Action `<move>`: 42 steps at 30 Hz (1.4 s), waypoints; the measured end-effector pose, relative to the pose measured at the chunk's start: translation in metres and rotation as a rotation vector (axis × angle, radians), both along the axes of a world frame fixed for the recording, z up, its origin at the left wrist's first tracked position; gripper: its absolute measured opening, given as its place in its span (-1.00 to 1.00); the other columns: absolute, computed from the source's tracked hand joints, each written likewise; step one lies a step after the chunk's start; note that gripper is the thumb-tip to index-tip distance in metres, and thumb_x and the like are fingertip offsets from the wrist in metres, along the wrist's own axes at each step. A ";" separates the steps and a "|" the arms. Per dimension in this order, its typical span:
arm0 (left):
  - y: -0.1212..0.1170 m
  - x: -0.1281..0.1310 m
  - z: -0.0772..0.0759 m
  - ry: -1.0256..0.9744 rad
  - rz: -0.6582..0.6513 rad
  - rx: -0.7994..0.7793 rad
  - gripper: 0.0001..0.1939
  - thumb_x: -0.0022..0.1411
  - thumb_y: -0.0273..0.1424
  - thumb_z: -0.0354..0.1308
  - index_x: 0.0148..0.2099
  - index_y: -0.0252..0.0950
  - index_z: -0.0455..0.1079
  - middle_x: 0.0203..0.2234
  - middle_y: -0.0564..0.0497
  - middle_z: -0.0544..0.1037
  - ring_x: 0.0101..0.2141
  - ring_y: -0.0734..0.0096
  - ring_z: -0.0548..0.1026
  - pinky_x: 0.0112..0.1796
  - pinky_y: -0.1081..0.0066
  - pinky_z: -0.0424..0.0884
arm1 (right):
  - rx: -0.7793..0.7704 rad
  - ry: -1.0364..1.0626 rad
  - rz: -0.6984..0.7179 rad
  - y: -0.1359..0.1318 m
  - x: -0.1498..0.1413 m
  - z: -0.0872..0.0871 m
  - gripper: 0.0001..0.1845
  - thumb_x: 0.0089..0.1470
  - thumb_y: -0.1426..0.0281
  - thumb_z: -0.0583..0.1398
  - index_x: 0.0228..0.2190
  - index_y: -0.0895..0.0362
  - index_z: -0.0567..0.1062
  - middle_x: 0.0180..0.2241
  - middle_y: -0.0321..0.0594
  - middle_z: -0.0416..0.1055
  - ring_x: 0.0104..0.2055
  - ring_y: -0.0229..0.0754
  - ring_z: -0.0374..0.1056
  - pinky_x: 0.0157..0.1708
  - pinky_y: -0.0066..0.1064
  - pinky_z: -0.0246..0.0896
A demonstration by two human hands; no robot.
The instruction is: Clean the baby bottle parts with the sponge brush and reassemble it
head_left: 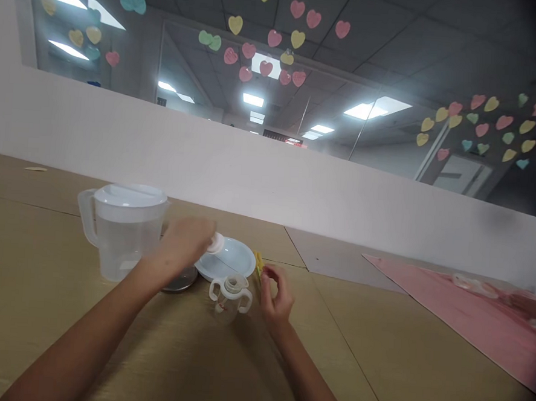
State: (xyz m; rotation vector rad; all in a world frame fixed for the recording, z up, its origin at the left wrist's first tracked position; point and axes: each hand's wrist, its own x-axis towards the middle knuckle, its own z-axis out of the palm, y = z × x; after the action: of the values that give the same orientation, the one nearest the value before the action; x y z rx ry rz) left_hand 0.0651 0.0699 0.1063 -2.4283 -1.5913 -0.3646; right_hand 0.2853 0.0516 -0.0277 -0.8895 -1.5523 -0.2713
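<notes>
Left hand [186,243] grips a small white rounded plastic cap [217,243] above a pale blue round plate [235,256]. Right hand [276,296] is loosely curled, nothing visibly held, just beside a yellow strip [258,265]. A clear two-handled plastic sippy cup [230,301] stands between the hands on the tan desk [377,352], near a clear white-lidded plastic pitcher [124,240].

Wide gap between two-handled cup [230,298] and pink mat [461,315] — plastic pitcher [126,246] just beside the left hand [186,244]
</notes>
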 end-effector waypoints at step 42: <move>0.050 0.026 -0.040 -0.729 -0.934 -0.891 -0.82 0.05 -0.37 0.26 -0.29 -0.35 0.42 -0.33 -0.03 0.57 -0.27 0.42 0.50 -0.21 0.44 0.36 | 0.234 -0.297 -0.008 -0.012 -0.013 0.003 -0.43 0.03 0.47 0.18 0.09 0.16 0.21 -0.12 0.02 0.40 -0.05 -0.03 0.35 -0.14 -0.17 0.38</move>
State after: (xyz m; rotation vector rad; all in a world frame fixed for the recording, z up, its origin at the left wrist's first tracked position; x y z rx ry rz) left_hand 0.0912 0.1197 0.0659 -4.0083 -0.6380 -0.9131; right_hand 0.2719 0.0393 -0.0243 -0.6927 -1.7467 -0.6005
